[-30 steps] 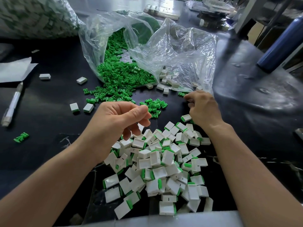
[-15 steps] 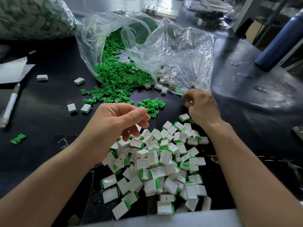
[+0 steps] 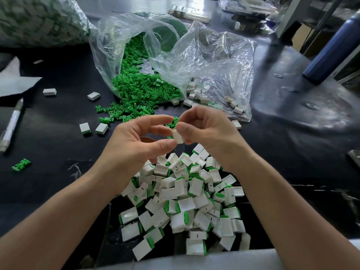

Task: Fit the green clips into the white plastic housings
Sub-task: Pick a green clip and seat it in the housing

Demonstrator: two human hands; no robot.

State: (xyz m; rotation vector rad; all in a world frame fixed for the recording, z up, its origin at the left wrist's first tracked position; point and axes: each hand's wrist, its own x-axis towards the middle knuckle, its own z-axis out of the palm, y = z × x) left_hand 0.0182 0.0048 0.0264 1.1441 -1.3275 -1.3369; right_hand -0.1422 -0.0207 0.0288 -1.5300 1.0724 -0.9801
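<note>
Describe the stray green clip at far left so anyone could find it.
On the black table, find the white pen at the left edge. Nearer the person than the pen lies the stray green clip. Unlike the clips spilling from the clear bag, it sits alone.

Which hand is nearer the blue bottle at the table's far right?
Right. The right hand sits left of the blue bottle, nearer the person; the left hand is farther left.

left hand: fingers pinching | right hand: fingers pinching | fingertips meeting
</note>
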